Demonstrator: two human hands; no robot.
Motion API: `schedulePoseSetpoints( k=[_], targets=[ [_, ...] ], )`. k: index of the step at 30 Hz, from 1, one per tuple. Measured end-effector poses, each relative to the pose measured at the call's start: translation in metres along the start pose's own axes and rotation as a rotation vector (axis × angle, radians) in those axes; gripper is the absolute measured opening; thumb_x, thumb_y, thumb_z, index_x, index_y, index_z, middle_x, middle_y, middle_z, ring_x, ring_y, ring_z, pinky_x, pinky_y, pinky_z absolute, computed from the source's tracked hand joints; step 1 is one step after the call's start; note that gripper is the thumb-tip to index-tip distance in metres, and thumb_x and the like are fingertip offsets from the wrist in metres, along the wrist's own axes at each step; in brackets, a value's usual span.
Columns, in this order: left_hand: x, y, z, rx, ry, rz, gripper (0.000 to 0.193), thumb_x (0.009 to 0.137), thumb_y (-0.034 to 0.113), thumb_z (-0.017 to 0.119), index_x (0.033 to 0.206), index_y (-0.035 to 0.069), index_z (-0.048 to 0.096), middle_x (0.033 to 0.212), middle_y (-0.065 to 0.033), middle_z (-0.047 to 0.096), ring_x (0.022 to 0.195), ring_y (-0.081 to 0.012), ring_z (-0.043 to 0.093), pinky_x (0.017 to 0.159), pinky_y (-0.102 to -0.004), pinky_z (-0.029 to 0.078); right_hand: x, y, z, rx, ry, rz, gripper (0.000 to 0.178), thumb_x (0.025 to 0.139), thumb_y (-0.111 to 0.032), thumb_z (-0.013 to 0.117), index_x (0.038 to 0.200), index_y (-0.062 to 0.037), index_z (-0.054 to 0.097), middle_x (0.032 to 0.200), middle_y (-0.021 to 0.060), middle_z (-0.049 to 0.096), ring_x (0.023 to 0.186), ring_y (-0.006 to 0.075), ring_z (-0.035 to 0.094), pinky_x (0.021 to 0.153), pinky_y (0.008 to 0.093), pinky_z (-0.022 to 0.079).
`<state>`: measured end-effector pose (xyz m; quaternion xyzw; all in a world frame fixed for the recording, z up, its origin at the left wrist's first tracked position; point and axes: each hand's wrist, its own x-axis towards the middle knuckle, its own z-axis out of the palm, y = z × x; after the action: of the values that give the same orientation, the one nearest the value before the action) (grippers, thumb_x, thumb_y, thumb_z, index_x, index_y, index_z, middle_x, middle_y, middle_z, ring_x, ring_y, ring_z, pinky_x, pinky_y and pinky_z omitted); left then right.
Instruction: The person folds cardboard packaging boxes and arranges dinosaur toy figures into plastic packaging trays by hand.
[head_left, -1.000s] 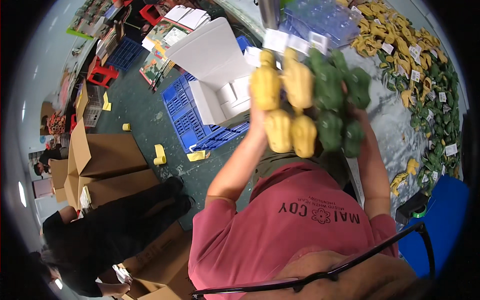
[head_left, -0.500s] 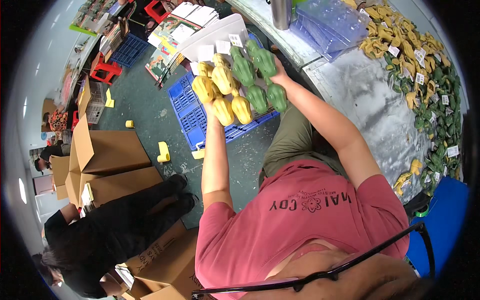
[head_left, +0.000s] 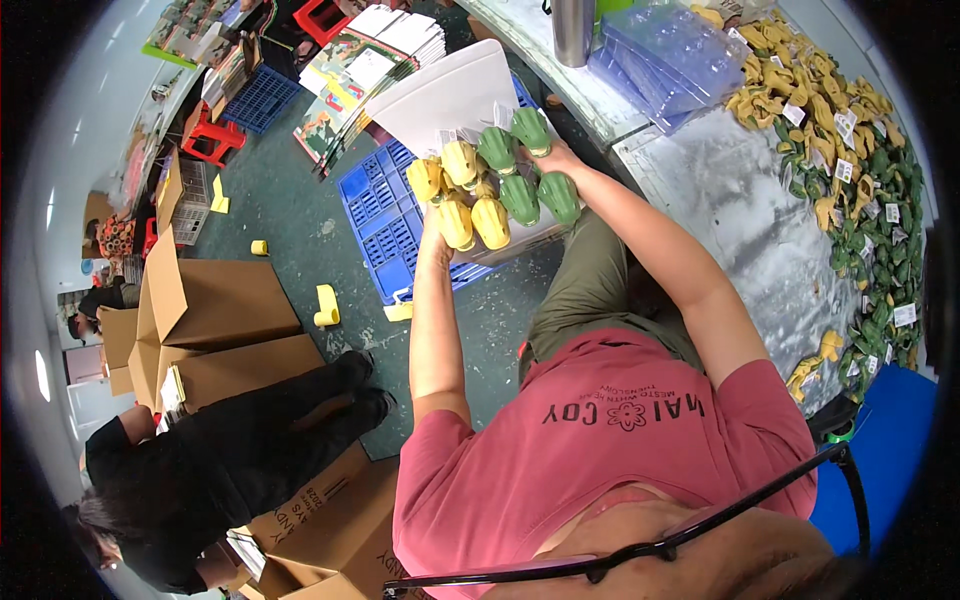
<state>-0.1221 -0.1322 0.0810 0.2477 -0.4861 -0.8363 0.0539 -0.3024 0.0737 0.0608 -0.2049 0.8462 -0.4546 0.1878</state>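
Observation:
A tight group of rounded toy-like pieces is between my two hands, yellow ones [head_left: 489, 222] on the left and green ones [head_left: 519, 198] on the right. My left hand [head_left: 437, 232] is closed against the yellow side, its fingers mostly hidden beneath. My right hand [head_left: 560, 158] is closed round the green side, fingers partly covered. The group is over a whitish plastic bin [head_left: 455, 90], whose far wall rises behind it; I cannot tell whether the pieces rest on its bottom. Under the bin is a blue slatted plastic crate [head_left: 378, 212].
At right, a worktable [head_left: 710, 190] bears a heap of yellow and green tagged pieces [head_left: 890, 240], clear blue plastic sheets [head_left: 670, 60] and a metal flask [head_left: 572, 35]. Printed cards [head_left: 350, 85] are stacked beyond the crate. Open cartons [head_left: 235, 305] and a co-worker in black [head_left: 240, 460] are at left.
The pieces have tipped so their rounded ends face up, and they sit lower against the bin. My hands have shifted slightly with them, and more of the bin's far wall shows.

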Motion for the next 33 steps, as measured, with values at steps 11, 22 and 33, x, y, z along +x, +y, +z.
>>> schedulePoseSetpoints(
  k=[11,22,33],
  targets=[
    [0.01,0.021,-0.011,0.416,-0.076,0.062,0.039,0.104,0.036,0.053,0.129,0.008,0.062,0.112,-0.0053,0.07,0.098,-0.0164,0.066,0.086,-0.0337,0.054,0.03,0.026,0.008,-0.221,-0.076,0.063,0.068,0.084,-0.064,0.06,0.121,-0.0084,0.071,0.12,0.0243,0.069,0.115,0.0375,0.066,0.095,0.0464,0.053],
    [0.012,0.013,-0.022,0.215,-0.164,0.032,0.052,0.103,0.042,0.056,0.144,0.011,0.049,0.13,-0.0089,0.063,0.11,-0.024,0.067,0.09,-0.0426,0.059,-0.014,-0.028,-0.01,-0.208,-0.064,0.082,0.077,0.081,-0.069,0.063,0.137,-0.0159,0.059,0.128,0.0187,0.068,0.121,0.0404,0.062,0.102,0.0459,0.05],
    [-0.004,0.008,-0.033,0.23,-0.065,0.096,0.051,0.104,0.039,0.055,0.144,0.008,0.051,0.131,-0.0079,0.063,0.113,-0.0215,0.066,0.095,-0.0393,0.056,0.002,-0.026,0.002,-0.348,-0.207,0.235,0.078,0.076,-0.072,0.064,0.123,-0.0104,0.071,0.126,0.0188,0.069,0.121,0.0412,0.063,0.103,0.0453,0.051]
  ],
)
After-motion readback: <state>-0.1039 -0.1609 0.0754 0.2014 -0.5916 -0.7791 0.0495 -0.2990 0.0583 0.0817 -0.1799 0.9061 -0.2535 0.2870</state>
